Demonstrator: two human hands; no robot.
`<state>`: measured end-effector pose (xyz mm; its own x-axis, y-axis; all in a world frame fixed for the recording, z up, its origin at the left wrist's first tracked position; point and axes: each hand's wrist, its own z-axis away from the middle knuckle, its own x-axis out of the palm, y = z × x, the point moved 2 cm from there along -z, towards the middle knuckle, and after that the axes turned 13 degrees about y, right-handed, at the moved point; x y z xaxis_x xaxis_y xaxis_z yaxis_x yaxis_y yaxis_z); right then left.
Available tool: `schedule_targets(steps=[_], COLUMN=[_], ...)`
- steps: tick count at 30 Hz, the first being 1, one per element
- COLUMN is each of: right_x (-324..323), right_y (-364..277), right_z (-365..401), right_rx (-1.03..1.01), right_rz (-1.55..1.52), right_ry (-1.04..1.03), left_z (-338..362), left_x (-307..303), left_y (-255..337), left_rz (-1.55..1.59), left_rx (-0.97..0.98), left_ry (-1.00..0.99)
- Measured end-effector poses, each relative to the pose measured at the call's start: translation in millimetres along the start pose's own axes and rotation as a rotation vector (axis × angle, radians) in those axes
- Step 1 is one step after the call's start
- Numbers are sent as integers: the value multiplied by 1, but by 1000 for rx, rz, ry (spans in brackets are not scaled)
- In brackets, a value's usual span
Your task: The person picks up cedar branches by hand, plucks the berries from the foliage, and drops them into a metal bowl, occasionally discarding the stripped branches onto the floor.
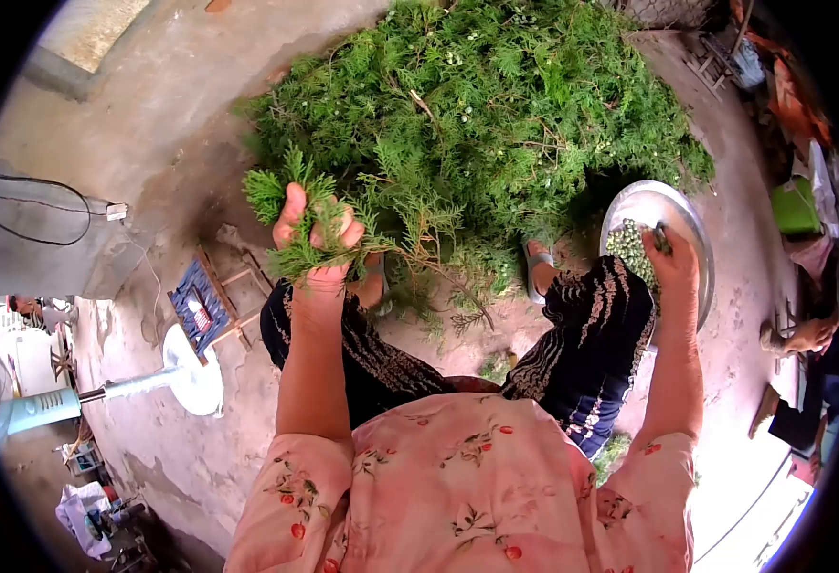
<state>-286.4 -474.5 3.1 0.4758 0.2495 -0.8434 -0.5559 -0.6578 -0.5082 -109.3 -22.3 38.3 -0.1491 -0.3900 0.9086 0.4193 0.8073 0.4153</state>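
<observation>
My left hand (319, 229) is closed around a leafy evergreen branch (424, 229), raised in front of the large heap. Its flat, feathery sprays stick out above and below my fingers, and a thin brown stem trails to the right. My right hand (672, 260) is at the round metal basin (694, 224), its thumb and fingers apart over the small green cones (626, 246) inside. My palm hides part of the cones, and my trouser leg covers the basin's near left side.
A big heap of cut evergreen branches (496, 105) lies beyond my feet. To the left are a small wooden-framed stool (204, 304) and a standing fan (42, 411). A green container (796, 205) and another person's hand (811, 334) are at the right.
</observation>
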Motion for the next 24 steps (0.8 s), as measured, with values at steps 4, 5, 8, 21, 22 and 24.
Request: schedule_targets(steps=[4,5,8,21,22,24], right_x=[9,2,1,3,0,-13], right_y=[70,81,120,306,283,177], right_z=[25,31,44,4,1,7], right_rx=[-1,10,-31,-141,-10,662], right_rz=[-174,-106,78,543,348,-573], right_ry=[256,208,252,434,416,406], left_z=[4,3,7,20,16,19], left_x=[6,6,8,38,29,30], left_y=[7,7,5,-10,-9,-16], left_rz=[77,34,81,-115,-78,-4], left_rx=[10,18,100,267,225,262], left_ry=[-169,-190,-86,509,344,202])
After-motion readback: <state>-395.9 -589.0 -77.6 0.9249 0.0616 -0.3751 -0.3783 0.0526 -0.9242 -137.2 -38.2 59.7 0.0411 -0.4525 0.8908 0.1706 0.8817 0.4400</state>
